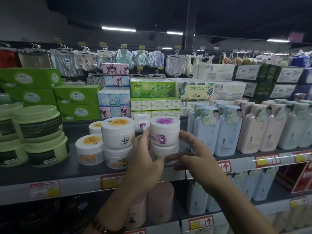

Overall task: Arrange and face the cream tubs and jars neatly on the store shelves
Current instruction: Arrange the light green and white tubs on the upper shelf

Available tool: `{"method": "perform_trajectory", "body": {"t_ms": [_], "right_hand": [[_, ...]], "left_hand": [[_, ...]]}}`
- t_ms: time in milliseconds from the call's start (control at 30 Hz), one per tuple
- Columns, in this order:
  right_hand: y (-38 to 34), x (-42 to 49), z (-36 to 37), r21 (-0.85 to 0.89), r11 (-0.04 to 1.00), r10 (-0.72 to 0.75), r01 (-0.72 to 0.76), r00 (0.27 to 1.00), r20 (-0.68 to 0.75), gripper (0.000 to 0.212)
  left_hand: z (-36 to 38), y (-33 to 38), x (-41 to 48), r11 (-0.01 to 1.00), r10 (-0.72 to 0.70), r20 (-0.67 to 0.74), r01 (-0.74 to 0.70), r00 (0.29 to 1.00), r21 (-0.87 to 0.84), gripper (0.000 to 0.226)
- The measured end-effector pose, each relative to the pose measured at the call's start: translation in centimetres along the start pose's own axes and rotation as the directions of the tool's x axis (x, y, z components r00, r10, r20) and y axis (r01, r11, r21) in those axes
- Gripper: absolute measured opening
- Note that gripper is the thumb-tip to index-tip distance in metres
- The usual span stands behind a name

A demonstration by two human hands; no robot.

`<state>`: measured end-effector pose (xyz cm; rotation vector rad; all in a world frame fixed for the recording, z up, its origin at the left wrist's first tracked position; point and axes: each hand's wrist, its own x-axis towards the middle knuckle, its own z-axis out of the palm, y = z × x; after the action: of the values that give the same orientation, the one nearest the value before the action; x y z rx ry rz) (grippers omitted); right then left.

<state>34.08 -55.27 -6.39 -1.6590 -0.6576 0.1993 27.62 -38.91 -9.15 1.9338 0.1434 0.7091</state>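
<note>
We're standing at the dark shelf (50,173), both hands on a stack of two white cream jars. Our left hand (145,159) is wrapping the stack from the left, thumb up by the purple-lid jar (164,132) on top, fingers curling round the front of the lower white jar (166,153) under it. Our right hand (199,156) is cupping the same stack from the right, index finger touching the top jar's side, thumb lying across the bottom jar's front; so both hands are closed on the stack, not spread wide. The top jar's label is showing a big purple "3" facing us. Just left, touching or nearly so, we're seeing a 2-high stack of orange-lid jars (118,132), lower one marked "5", w/ a single orange-lid jar (90,150) beside it & another (95,126) behind. A purple-marked tub (141,124) is lying tipped at the back. Far left, green tubs (38,122) are sitting stacked 2 high; to the right, pale blue bottles (207,132) & pink bottles (253,127) are lining the shelf. Price tags (44,190) are running along the shelf edge.
</note>
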Motion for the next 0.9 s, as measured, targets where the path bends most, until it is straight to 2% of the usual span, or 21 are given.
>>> {"method": "perform_trajectory", "body": {"t_ms": [200, 400, 667, 900], "right_hand": [[0.0, 0.4, -0.4, 0.041, 0.999, 0.003, -0.003, 1.0, -0.001, 0.085], [0.6, -0.6, -0.2, -0.005, 1.0, -0.012, 0.012, 0.999, -0.043, 0.083], [1.2, -2.1, 0.7, -0.097, 0.995, -0.015, 0.009, 0.998, -0.06, 0.086], [0.5, -1.8, 0.4, -0.089, 0.996, 0.02, -0.025, 0.998, -0.064, 0.084]], "left_hand": [[-0.1, -0.1, 0.1, 0.999, -0.027, -0.007, 0.026, 1.0, -0.047, 0.082], [0.1, -0.1, 1.2, 0.994, -0.061, 0.024, 0.063, 0.998, -0.087, 0.102], [0.3, -1.1, 2.3, 0.995, -0.043, 0.075, 0.049, 0.996, -0.082, 0.105], [0.3, -1.4, 1.8, 0.995, 0.002, 0.074, 0.006, 0.997, -0.1, 0.1]]}}
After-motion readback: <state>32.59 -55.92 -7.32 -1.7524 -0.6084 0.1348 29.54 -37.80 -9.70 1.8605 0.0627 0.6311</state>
